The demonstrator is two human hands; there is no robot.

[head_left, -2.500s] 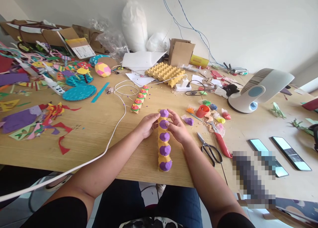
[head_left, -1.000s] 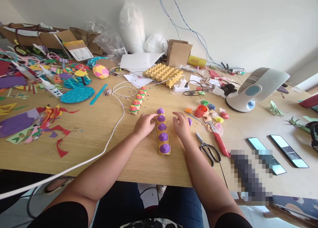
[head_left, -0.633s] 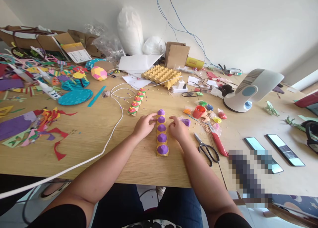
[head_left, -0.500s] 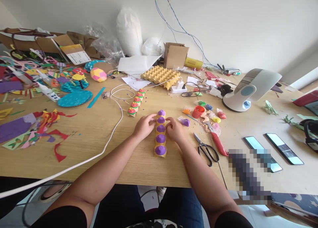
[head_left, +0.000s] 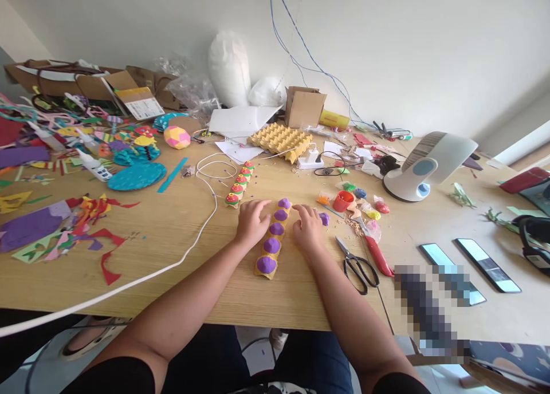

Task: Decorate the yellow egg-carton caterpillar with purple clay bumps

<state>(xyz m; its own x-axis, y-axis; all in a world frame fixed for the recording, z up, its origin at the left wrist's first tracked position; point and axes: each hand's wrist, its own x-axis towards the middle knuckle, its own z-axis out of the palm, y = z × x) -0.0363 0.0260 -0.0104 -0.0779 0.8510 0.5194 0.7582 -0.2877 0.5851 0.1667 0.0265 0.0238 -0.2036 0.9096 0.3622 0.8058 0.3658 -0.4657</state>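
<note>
A yellow egg-carton strip lies slantwise on the table in front of me, its far end to the right. Purple clay caps cover its row of bumps. Along its left side is my left hand, empty, fingers stretched forward and apart. My right hand is on the other side, fingers loosely extended near the strip's far end; contact there cannot be made out. Beyond my left hand sits a similar strip with red and green clay caps. A bag of purple clay is partly hidden behind my right hand.
Black-handled scissors and a red-handled knife lie to the right, near a red cup. Further right are two phones and a white fan. A white cable crosses the left side, beside paper scraps.
The purple-capped strip has turned from straight to slanted, its near end shifting left. My hands have moved apart from its sides. The whole view has shifted slightly.
</note>
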